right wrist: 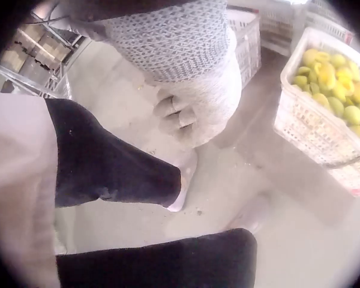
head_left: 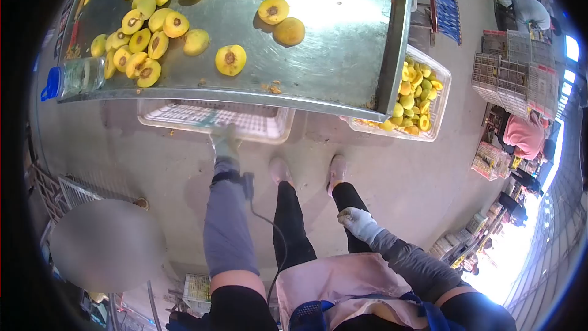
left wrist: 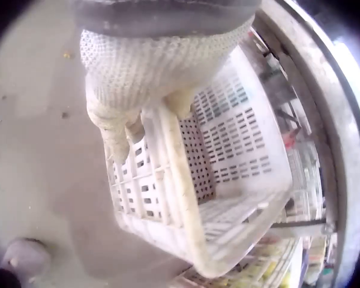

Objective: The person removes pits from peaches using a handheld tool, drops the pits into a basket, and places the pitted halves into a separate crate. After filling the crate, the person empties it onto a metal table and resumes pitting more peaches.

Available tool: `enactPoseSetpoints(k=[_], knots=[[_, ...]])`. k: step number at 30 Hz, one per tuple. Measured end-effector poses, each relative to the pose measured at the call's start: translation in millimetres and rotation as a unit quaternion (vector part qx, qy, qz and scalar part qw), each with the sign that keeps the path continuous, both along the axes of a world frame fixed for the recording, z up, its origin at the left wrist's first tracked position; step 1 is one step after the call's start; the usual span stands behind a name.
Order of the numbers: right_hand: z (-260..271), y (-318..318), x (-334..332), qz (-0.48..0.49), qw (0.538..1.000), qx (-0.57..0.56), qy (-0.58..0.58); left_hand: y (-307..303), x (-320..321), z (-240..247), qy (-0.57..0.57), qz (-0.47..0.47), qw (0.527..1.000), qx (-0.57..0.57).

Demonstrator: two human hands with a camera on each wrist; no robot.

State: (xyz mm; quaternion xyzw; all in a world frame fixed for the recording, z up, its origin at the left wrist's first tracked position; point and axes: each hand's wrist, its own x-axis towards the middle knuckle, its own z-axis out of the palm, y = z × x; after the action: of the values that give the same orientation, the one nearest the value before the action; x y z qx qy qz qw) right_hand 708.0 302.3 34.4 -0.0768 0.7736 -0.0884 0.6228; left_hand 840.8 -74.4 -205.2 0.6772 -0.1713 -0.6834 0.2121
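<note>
My left hand (head_left: 225, 143), in a pale knitted glove, grips the near rim of a white plastic crate (head_left: 263, 124) under the table's front edge. In the left wrist view the fingers (left wrist: 117, 141) hang down outside the crate wall, with the thumb over the inner side. The slatted crate (left wrist: 186, 180) looks empty inside. My right hand (head_left: 361, 224), gloved too, hangs in front of my leg with loosely curled fingers (right wrist: 183, 115) and holds nothing. Halved yellow fruit (head_left: 230, 60) with dark centres lies on the metal table (head_left: 331, 79).
A white crate (head_left: 442, 95) full of yellow fruit stands on the floor at the table's right corner. At the table's left edge lies a clear bottle (head_left: 82, 78) with a blue cap. Stacked crates (head_left: 514, 79) and people are farther right.
</note>
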Motion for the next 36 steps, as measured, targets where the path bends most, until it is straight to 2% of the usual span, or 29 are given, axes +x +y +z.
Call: enactPoseSetpoints(k=[2, 4, 5, 7, 9, 11, 12, 14, 16, 19, 21, 22, 23, 25, 28, 29, 30, 31, 33, 34, 36], knots=[[8.1, 2.1, -1.9, 0.001, 1.000, 0.012, -0.024, -2.5, -17.7, 3.7, 0.027, -0.074, 0.997, 0.022], [23.7, 4.3, -4.7, -0.011, 0.999, 0.020, -0.031, -3.7, 6.5, -38.6, 0.010, -0.182, 0.981, 0.068], [31.7, 6.0, -7.0, -0.023, 0.999, 0.018, -0.027, -3.3, 39.8, -64.2, 0.042, -0.170, 0.982, 0.071], [46.2, 11.9, -14.0, -0.036, 0.999, 0.000, -0.014, -13.9, 70.5, -96.8, -0.050, -0.129, 0.990, -0.003], [59.9, 23.7, -22.9, -0.036, 0.999, -0.031, 0.000, -19.8, 91.4, -59.1, -0.060, -0.110, 0.991, -0.048], [76.6, 29.6, -34.8, -0.027, 0.999, -0.041, -0.007, -15.3, 116.3, 6.2, -0.122, -0.158, 0.977, -0.072], [86.1, 34.4, -41.6, -0.024, 0.999, -0.044, -0.008, -8.1, 122.9, 29.8, -0.217, -0.200, 0.952, -0.085], [93.9, 52.1, -58.3, -0.006, 0.997, -0.077, 0.002, 4.8, 129.4, 87.6, -0.189, -0.219, 0.955, -0.063], [103.2, 76.3, -75.4, 0.009, 0.994, -0.106, 0.000, 41.4, 122.1, 150.0, -0.155, -0.161, 0.974, -0.045], [123.0, 115.0, -110.9, 0.000, 0.985, -0.172, 0.027, 97.9, 112.7, 211.8, -0.137, -0.234, 0.963, -0.003], [134.1, 145.4, -156.6, 0.009, 0.972, -0.224, 0.068, 145.8, 60.0, 270.9, -0.095, -0.238, 0.967, -0.003], [141.2, 162.5, -183.4, 0.005, 0.972, -0.226, 0.065, 176.9, 25.6, 314.7, -0.085, -0.228, 0.970, 0.010], [150.8, 179.8, -208.3, 0.000, 0.973, -0.226, 0.055, 203.0, 4.0, 338.7, -0.080, -0.246, 0.966, 0.007], [190.6, 208.4, -262.0, -0.021, 0.968, -0.243, 0.063, 250.0, -41.4, 376.2, -0.070, -0.277, 0.958, 0.000], [237.4, 268.8, -330.4, -0.133, 0.962, -0.230, 0.066, 317.0, -121.6, 417.7, -0.061, -0.319, 0.946, -0.008], [256.3, 287.2, -353.4, -0.142, 0.965, -0.207, 0.073, 334.8, -141.9, 430.1, -0.045, -0.388, 0.920, -0.027], [252.3, 312.1, -367.1, -0.115, 0.960, -0.231, 0.110, 349.7, -164.6, 428.5, -0.016, -0.467, 0.883, -0.049], [247.7, 338.6, -384.0, -0.100, 0.950, -0.242, 0.170, 354.5, -174.4, 400.5, 0.004, -0.553, 0.821, -0.141], [283.2, 366.2, -422.6, -0.128, 0.957, -0.190, 0.178, 367.0, -315.7, 400.1, 0.040, -0.614, 0.781, -0.110], [264.0, 378.9, -431.7, -0.135, 0.951, -0.182, 0.212, 383.8, -388.4, 406.3, 0.052, -0.641, 0.760, -0.095], [280.3, 387.0, -461.2, -0.168, 0.934, -0.193, 0.250, 425.5, -510.4, 430.2, 0.077, -0.696, 0.709, -0.087]])
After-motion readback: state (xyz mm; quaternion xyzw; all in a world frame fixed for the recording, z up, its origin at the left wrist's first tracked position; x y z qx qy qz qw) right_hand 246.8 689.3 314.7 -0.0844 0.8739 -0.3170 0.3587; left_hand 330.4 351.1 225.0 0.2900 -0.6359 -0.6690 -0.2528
